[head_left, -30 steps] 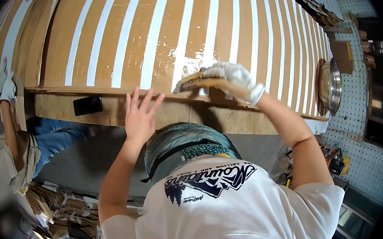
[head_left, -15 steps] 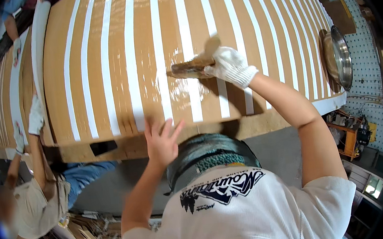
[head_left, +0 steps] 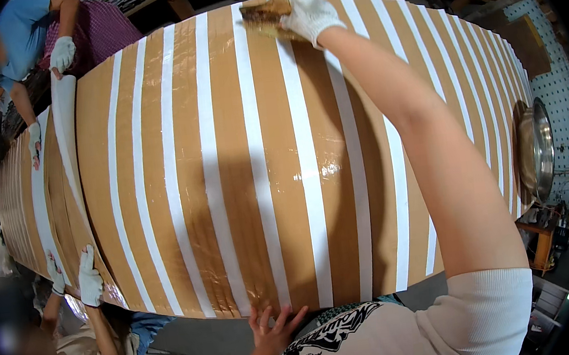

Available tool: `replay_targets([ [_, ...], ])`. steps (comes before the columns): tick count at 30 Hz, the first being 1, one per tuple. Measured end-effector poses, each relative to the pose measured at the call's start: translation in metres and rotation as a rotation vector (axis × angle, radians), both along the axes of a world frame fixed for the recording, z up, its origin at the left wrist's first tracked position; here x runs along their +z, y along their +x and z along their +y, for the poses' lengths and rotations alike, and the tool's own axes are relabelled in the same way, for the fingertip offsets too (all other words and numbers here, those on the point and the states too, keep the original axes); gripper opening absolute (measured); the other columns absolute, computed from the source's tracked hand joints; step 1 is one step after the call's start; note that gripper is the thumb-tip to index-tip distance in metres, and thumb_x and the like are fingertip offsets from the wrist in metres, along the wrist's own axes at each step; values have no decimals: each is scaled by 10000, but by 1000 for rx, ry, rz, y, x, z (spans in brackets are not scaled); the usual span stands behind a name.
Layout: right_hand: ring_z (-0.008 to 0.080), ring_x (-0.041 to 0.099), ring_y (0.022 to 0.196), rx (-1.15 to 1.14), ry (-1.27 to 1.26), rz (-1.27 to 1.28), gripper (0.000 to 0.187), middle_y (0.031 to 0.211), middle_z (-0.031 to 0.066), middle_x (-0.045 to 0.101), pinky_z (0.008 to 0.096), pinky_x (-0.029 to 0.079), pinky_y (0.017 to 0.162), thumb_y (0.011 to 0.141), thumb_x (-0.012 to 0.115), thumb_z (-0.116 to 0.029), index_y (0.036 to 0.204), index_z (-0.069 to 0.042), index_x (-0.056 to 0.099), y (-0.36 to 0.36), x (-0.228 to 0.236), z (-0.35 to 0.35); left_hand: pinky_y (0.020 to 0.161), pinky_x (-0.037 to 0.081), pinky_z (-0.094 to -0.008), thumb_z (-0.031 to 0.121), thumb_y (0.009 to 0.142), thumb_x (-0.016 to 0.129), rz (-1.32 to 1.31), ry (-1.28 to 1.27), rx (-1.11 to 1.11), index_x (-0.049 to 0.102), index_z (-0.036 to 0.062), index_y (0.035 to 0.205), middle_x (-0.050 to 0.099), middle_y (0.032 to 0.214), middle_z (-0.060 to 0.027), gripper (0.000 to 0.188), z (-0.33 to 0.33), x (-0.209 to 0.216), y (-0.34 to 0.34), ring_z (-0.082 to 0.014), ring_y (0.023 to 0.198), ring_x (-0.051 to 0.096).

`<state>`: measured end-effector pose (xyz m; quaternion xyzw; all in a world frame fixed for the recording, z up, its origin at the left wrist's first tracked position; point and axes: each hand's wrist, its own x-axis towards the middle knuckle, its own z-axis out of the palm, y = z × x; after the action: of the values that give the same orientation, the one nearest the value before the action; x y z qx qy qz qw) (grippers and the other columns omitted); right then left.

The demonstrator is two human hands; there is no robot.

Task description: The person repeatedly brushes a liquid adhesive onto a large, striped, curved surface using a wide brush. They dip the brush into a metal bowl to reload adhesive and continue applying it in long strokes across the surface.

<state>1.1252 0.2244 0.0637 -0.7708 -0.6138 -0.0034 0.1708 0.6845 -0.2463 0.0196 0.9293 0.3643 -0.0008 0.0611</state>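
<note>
1. The gloved right hand [head_left: 313, 16] grips a broad brush [head_left: 266, 12] at the bench's far edge.
2. The bare left hand [head_left: 276, 329] spreads wide at the near edge.
3. White-striped brown sheeting [head_left: 229, 114] covers the bench.

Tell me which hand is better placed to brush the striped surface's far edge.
Probably the right hand: gloved, it holds the wide brush there, while the bare left hand is at the near edge.

head-worn fisheye looks down over striped sheets [head_left: 284, 170]
</note>
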Motion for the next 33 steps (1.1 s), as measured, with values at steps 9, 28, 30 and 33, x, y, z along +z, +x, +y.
replay_targets([
  [9, 357, 659, 955, 149, 205, 114, 245, 1032, 157, 698, 421, 529, 825, 895, 590, -230, 1089, -138, 707, -24, -12, -66, 1114, 292, -612, 186, 693, 709, -9, -101, 11, 629, 414, 1275, 370, 1365, 9, 630, 1, 8, 4, -333, 1275, 311],
  [28, 250, 680, 723, 691, -282, 164, 283, 862, 92, 717, 357, 559, 653, 840, 656, -280, 1103, -208, 734, -119, 20, -467, 1151, 207, -646, 27, 711, 604, -255, -13, 129, 536, 338, 1399, 404, 1448, -122, 758, -47, -7, 2, -451, 1347, 315],
  [30, 288, 680, 743, 233, -666, -233, 287, 905, 147, 695, 383, 559, 675, 860, 651, -267, 1116, -153, 711, -121, 41, -437, 1147, 212, -652, 15, 704, 600, -271, -15, 117, 521, 333, 1412, 400, 1452, -122, 780, -46, -11, 1, -459, 1341, 323],
  [33, 259, 677, 831, 351, 29, 187, 337, 973, 126, 673, 369, 558, 722, 872, 656, -279, 1178, -141, 663, -94, -29, -475, 1134, 227, -663, 6, 693, 595, -295, 4, 78, 493, 337, 1432, 438, 1419, -122, 817, -47, -9, 8, -465, 1332, 337],
])
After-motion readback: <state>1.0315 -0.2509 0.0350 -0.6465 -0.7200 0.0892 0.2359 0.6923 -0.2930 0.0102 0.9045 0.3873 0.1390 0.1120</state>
